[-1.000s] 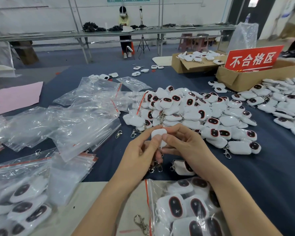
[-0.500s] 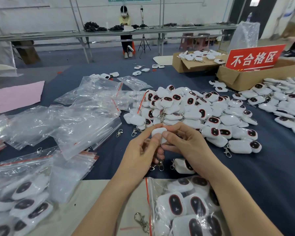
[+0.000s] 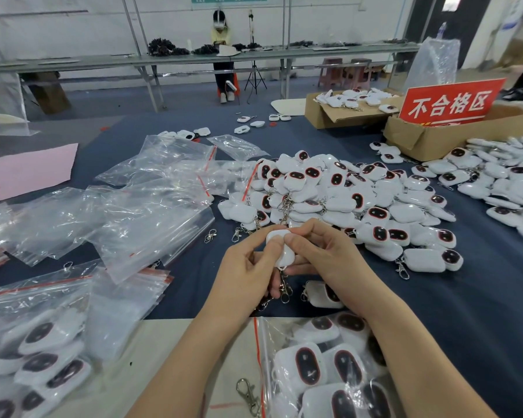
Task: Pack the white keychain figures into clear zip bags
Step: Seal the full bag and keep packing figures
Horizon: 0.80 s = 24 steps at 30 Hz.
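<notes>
Left hand (image 3: pixel 248 267) and right hand (image 3: pixel 323 254) both pinching one white keychain figure (image 3: pixel 281 248), clasp dangling below, figure pile (image 3: pixel 344 194) behind — empty zip bags (image 3: pixel 151 212) left

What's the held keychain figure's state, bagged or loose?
Loose: left hand and right hand pinch the bare white figure, its clasp dangling below; no bag around it.

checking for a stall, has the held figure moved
No. The held figure stays pinched between the left hand and right hand, just beyond the loose figure.
</notes>
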Motion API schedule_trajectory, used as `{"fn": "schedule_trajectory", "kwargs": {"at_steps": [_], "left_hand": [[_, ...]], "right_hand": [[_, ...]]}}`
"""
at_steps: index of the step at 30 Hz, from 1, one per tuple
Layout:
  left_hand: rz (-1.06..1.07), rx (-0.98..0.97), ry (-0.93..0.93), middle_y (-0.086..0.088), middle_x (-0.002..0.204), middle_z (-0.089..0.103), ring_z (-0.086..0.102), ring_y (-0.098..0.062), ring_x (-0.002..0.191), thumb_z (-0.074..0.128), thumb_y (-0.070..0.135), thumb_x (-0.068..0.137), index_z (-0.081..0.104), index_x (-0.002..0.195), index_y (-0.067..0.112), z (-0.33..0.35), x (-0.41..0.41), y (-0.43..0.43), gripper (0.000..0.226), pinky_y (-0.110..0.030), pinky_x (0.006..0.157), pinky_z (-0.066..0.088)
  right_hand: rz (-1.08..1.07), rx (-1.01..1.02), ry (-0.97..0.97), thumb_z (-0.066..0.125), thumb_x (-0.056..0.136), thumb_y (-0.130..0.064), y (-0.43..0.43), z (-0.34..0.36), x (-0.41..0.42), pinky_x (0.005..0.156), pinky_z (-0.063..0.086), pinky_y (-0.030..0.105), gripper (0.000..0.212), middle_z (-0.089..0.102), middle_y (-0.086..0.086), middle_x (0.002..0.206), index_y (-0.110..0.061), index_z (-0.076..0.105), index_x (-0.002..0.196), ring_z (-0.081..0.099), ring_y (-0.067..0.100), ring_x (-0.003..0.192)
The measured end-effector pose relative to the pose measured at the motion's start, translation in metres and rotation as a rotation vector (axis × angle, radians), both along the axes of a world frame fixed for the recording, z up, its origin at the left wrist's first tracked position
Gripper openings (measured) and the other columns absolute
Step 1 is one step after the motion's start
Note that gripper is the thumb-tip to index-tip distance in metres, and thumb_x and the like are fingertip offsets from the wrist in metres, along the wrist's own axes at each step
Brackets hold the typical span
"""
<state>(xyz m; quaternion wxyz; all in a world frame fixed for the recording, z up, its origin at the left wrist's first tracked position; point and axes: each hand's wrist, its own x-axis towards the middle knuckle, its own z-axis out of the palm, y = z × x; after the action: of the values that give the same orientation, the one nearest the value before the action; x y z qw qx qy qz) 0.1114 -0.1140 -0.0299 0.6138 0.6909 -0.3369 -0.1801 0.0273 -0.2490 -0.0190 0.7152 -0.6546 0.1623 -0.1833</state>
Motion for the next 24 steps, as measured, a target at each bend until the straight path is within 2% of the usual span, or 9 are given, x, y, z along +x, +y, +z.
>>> {"fn": "schedule_trajectory", "kwargs": {"at_steps": [6, 10, 12, 14, 16, 19, 22, 24], "left_hand": [[0.002, 0.002, -0.039, -0.003, 0.047, 0.053, 0.052, -0.017, 0.044, 0.047, 0.032, 0.106, 0.072, 0.11, 0.048, 0.002, 0.0, 0.0, 0.03, -0.026, 0.048, 0.043], [0.025, -0.001, -0.031, 0.0, 0.049, 0.052, 0.052, -0.014, 0.045, 0.042, 0.033, 0.108, 0.07, 0.109, 0.048, -0.001, 0.002, -0.002, 0.031, -0.023, 0.047, 0.044], [0.034, -0.013, -0.021, 0.001, 0.053, 0.053, 0.052, -0.012, 0.047, 0.039, 0.031, 0.109, 0.066, 0.116, 0.042, -0.003, 0.003, -0.002, 0.03, -0.02, 0.048, 0.045], [0.035, -0.014, -0.016, 0.003, 0.056, 0.054, 0.052, -0.01, 0.049, 0.04, 0.028, 0.109, 0.058, 0.128, 0.038, -0.004, 0.004, -0.002, 0.027, -0.018, 0.051, 0.045], [0.023, -0.002, 0.004, 0.007, 0.057, 0.055, 0.052, -0.008, 0.05, 0.045, 0.026, 0.107, 0.049, 0.138, 0.038, -0.004, 0.003, -0.002, 0.033, -0.016, 0.051, 0.045], [-0.004, 0.011, -0.015, 0.01, 0.06, 0.057, 0.052, -0.005, 0.052, 0.049, 0.025, 0.106, 0.04, 0.146, 0.04, -0.005, 0.003, 0.0, 0.044, -0.015, 0.051, 0.044], [-0.024, 0.026, -0.079, 0.01, 0.06, 0.057, 0.052, -0.004, 0.052, 0.047, 0.026, 0.107, 0.04, 0.148, 0.042, -0.006, 0.004, 0.001, 0.045, -0.014, 0.051, 0.043], [-0.03, 0.022, -0.116, 0.008, 0.06, 0.058, 0.052, -0.004, 0.053, 0.046, 0.027, 0.107, 0.043, 0.14, 0.054, -0.007, 0.005, 0.002, 0.042, -0.014, 0.053, 0.044]], "right_hand": [[0.017, -0.016, -0.004, 0.066, 0.095, -0.018, 0.0, -0.003, 0.002, 0.068, 0.061, 0.028, 0.011, 0.068, 0.004, 0.087, -0.015, 0.063, 0.085, 0.068, 0.015, 0.066], [-0.007, -0.064, 0.009, 0.062, 0.098, -0.018, 0.001, -0.009, 0.007, 0.07, 0.06, 0.027, 0.004, 0.067, 0.005, 0.094, -0.014, 0.064, 0.097, 0.07, 0.012, 0.068], [-0.008, -0.068, -0.01, 0.062, 0.098, -0.013, 0.001, -0.009, 0.008, 0.069, 0.058, 0.021, 0.009, 0.071, 0.006, 0.096, -0.017, 0.066, 0.105, 0.071, 0.01, 0.073], [0.021, -0.074, -0.026, 0.063, 0.097, -0.009, 0.0, -0.009, 0.007, 0.07, 0.058, 0.021, 0.02, 0.074, 0.001, 0.087, -0.024, 0.066, 0.109, 0.071, 0.01, 0.073], [0.046, -0.149, -0.013, 0.064, 0.095, -0.009, -0.001, -0.009, 0.006, 0.071, 0.057, 0.022, 0.028, 0.073, -0.003, 0.077, -0.029, 0.063, 0.114, 0.07, 0.011, 0.073], [0.042, -0.216, 0.014, 0.066, 0.094, -0.012, -0.003, -0.009, 0.005, 0.071, 0.056, 0.022, 0.029, 0.071, -0.005, 0.073, -0.028, 0.063, 0.118, 0.068, 0.011, 0.071], [0.04, -0.204, 0.019, 0.067, 0.094, -0.013, -0.004, -0.01, 0.004, 0.07, 0.055, 0.021, 0.029, 0.072, -0.003, 0.073, -0.023, 0.063, 0.121, 0.068, 0.011, 0.071], [0.041, -0.201, 0.017, 0.068, 0.094, -0.013, -0.004, -0.011, 0.004, 0.07, 0.055, 0.022, 0.028, 0.073, -0.001, 0.073, -0.023, 0.064, 0.12, 0.068, 0.011, 0.07]]}}
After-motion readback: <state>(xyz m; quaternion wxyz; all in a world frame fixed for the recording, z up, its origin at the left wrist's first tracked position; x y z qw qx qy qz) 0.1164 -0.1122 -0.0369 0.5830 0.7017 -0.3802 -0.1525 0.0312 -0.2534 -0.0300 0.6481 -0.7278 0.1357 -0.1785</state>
